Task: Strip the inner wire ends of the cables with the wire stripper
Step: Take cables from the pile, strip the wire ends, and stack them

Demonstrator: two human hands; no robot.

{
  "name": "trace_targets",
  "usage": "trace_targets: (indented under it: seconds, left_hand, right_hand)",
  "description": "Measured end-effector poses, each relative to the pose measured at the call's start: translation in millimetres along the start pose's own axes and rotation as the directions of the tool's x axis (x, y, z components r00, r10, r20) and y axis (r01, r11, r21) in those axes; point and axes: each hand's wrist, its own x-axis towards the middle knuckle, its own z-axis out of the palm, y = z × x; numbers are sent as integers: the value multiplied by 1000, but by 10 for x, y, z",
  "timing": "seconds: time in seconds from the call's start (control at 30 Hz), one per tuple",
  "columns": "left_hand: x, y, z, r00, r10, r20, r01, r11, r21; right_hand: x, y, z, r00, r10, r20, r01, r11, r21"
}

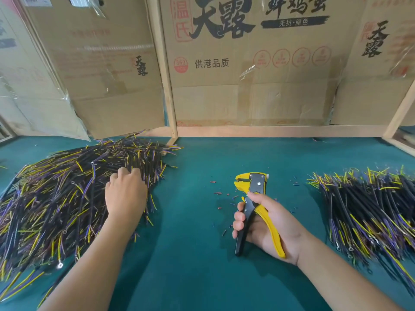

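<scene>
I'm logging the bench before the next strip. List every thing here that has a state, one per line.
Yellow-and-black wire stripper: held upright in the right hand, jaws holding no wire.
Left hand: fingers curled into the left heap of black cables.
Right heap of black cables: lying untouched.
Small bits of cut insulation: scattered on the green table mat.
</scene>
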Motion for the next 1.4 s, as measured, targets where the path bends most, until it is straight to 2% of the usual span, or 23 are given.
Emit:
trace_targets:
  seconds: [0.17,0.57,0.7,1.0,1.2,1.27,1.3,1.37,1.4]
  left_hand:
    - [33,-32,20,999,19,-27,-18,998,67]
    - [112,-92,58,997,35,-68,-37,999,-36]
    - [79,-21,55,998,55,-1,-55,998,43]
    - [62,49,36,998,47,33,-49,997,52]
    - [36,107,-83,996,77,-38,-80,994,-74]
    - [12,107,-162,993,103,48,-93,978,-185]
    - [-4,79,-190,979,141,149,-98,959,-264]
    - [-66,18,-242,884,246,398,-74,914,-400]
    - [-92,-11,-248,841,278,464,-66,904,-422]
  right_hand:
    - [-2,3,7,1000,-6,-6,6,1000,0]
    - [26,3,-24,1000,-7,5,7,1000,-11]
    - [73,17,-75,999,-6,35,6,1000,-5]
    - [156,28,-166,997,11,76,-11,1000,-6]
    - [135,28,-131,999,12,41,-12,1000,-1]
    - [98,22,-117,998,9,58,-9,1000,-10]
    - [82,17,-104,998,7,57,-7,1000,-14]
    - [60,9,-70,999,5,32,-5,1000,-16]
    - [55,5,-49,1000,4,17,-4,1000,-17]
